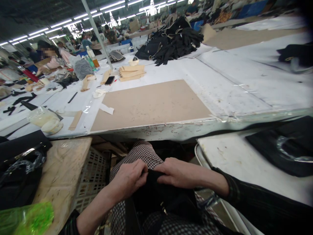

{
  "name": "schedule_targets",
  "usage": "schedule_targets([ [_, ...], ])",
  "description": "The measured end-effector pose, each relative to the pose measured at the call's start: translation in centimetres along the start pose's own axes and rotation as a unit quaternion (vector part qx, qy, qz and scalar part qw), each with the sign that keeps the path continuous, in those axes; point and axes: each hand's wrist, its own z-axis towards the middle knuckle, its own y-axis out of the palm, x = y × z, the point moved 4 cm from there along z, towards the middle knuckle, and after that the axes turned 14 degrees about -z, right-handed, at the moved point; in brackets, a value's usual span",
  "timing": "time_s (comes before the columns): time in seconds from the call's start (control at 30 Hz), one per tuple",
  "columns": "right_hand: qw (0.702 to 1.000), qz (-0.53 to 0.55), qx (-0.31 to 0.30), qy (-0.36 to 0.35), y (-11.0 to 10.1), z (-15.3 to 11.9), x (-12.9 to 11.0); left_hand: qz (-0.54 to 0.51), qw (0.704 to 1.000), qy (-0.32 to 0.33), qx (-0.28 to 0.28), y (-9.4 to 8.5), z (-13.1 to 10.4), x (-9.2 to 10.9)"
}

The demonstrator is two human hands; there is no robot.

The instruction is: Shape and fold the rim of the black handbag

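Note:
A black bag (168, 199) with a small gold-coloured metal fitting rests on my lap, over checked cloth. Its upper edge is pinched by my left hand (132, 178), whose fingers are closed. Opposite, my right hand (172, 173) grips the same edge, thumb on the near side and the other fingers partly hidden behind it. A short stretch of black material shows between the two hands. The lower part of the bag is dark and hard to make out.
Ahead stands a white-covered table (220, 88) with a tan sheet (151, 104) at its front edge. A heap of black pieces (173, 42), tan pieces (132, 72) and a phone (110, 80) lie farther back. More black bags lie left (22, 166) and right (290, 147). Several people work beyond.

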Motion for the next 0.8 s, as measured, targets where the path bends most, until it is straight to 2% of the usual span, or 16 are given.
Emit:
schedule_targets([
  [0.2, 1.0, 0.017, -0.008, -0.005, 0.2, 0.3, 0.6, 0.037, 0.999, 0.005, -0.007, 0.5, 0.2, 0.2],
  [0.5, 0.999, 0.03, -0.025, -0.028, 0.6, 0.8, 1.4, 0.007, 0.999, -0.032, 0.03, 1.0, 0.0, 0.6],
  [0.67, 0.996, 0.079, -0.044, -0.028, 1.0, 0.7, 1.9, -0.102, 0.988, -0.079, 0.084, 0.7, -0.1, 0.0],
  [0.73, 0.992, 0.106, -0.049, -0.039, 1.0, 0.6, 1.9, -0.186, 0.971, -0.112, 0.101, 0.2, -0.3, -0.6],
  [0.8, 0.99, 0.123, -0.048, -0.055, 0.8, 0.5, 1.7, -0.261, 0.952, -0.132, 0.094, -0.2, -0.4, -1.0],
])
